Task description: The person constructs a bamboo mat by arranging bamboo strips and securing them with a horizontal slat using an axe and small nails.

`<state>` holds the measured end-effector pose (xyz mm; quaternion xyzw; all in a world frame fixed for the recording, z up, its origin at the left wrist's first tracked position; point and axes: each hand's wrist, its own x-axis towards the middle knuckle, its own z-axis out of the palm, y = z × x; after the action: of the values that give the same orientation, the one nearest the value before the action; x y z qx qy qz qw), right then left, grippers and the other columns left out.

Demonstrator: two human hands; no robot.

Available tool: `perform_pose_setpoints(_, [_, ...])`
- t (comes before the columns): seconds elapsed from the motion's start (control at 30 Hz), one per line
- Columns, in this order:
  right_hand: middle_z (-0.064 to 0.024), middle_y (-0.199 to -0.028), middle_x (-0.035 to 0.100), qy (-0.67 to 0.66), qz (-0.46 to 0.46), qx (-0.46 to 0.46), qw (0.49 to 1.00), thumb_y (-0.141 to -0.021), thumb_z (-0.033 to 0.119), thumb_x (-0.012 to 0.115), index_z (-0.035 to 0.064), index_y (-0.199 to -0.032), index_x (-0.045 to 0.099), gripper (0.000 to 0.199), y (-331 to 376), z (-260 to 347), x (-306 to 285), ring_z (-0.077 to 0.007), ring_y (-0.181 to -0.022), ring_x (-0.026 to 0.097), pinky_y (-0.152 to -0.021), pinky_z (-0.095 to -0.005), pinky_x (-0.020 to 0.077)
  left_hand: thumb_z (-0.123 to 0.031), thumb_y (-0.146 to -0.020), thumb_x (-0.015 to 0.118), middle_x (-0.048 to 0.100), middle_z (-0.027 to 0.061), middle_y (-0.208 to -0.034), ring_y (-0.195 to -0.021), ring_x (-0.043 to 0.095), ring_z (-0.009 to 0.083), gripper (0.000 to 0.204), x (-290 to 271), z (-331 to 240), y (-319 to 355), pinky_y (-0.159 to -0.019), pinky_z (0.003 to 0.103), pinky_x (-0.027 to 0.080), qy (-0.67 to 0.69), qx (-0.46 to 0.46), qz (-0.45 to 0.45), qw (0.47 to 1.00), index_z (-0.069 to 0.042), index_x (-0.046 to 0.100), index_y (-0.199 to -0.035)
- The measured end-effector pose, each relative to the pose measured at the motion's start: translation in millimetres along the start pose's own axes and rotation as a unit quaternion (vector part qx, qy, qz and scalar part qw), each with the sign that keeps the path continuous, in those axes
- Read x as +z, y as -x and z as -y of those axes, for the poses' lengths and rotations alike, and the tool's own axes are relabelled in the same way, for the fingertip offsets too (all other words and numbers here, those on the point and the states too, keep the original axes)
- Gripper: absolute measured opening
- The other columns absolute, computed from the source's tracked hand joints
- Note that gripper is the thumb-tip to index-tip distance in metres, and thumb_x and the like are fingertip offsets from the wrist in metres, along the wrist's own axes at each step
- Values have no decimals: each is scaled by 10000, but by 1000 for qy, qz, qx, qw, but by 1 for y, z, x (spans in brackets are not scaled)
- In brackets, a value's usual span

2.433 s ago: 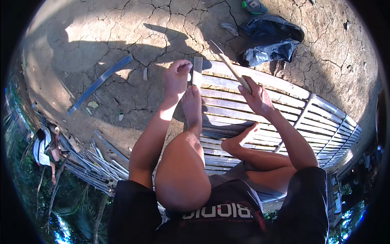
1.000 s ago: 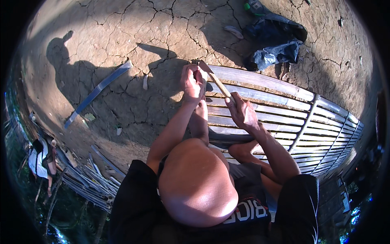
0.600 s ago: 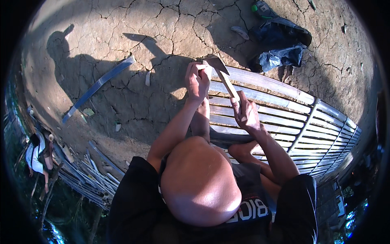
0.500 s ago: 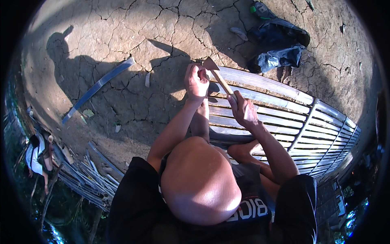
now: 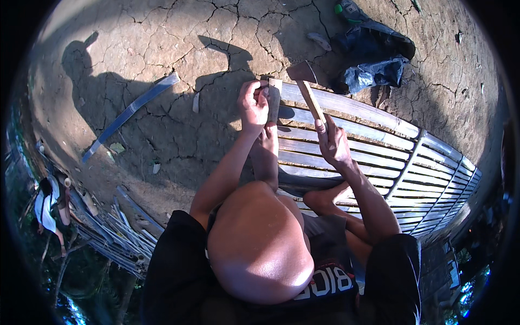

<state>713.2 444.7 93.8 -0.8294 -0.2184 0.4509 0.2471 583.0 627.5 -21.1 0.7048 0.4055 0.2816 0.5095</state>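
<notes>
My right hand (image 5: 335, 143) is closed round the wooden handle of a small hatchet (image 5: 310, 97). Its dark, flared blade is raised above the far left corner of a bamboo slat bench (image 5: 352, 127). Beside that corner, my left hand (image 5: 253, 111) has its fingers curled against a short upright wooden piece (image 5: 274, 100) at the bench's end. What those fingers pinch, if anything, is hidden. A gap separates the hatchet blade from my left hand.
A curved bamboo strip (image 5: 130, 116) lies on cracked dry earth to the left. Black plastic sheeting (image 5: 374, 54) lies beyond the bench. Far left, another person (image 5: 47, 208) is near a pile of poles (image 5: 116, 233). My bare foot (image 5: 325, 201) is by the bench's near side.
My right hand has drawn the hatchet to the right, its blade now apart from my left fingers and the upright wooden piece in plainer view. My left hand has shifted slightly left.
</notes>
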Motion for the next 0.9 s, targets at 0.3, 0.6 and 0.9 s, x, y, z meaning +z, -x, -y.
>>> perform_pose_setpoints(0.3, [-213, -605, 585, 27, 13, -22, 999, -1046, 392, 449, 43, -1077, 559, 368, 6, -6, 3, -468, -639, 623, -607, -550, 468, 80, -773, 639, 625, 120, -921, -788, 649, 294, 192, 4, -11, -5, -696, 375, 528, -76, -7, 78, 994, -18, 635, -938])
perform_pose_setpoints(0.6, [-211, -604, 579, 74, 15, -92, 993, -1044, 381, 454, 69, -1116, 515, 326, 0, 1, 16, -462, -618, 616, -595, -548, 466, 73, -750, 643, 608, 123, -833, -738, 632, 310, 143, 10, -5, -5, -659, 382, 511, -101, 58, 36, 993, -22, 606, -849])
perform_pose_setpoints(0.9, [-203, -679, 634, 111, 38, -65, 991, -1036, 371, 468, 92, -1148, 517, 305, 0, -1, 17, -455, -656, 637, -632, -550, 490, 73, -757, 639, 611, 106, -804, -718, 634, 285, 111, 10, -5, -2, -642, 375, 500, -91, 12, 40, 995, -22, 611, -806])
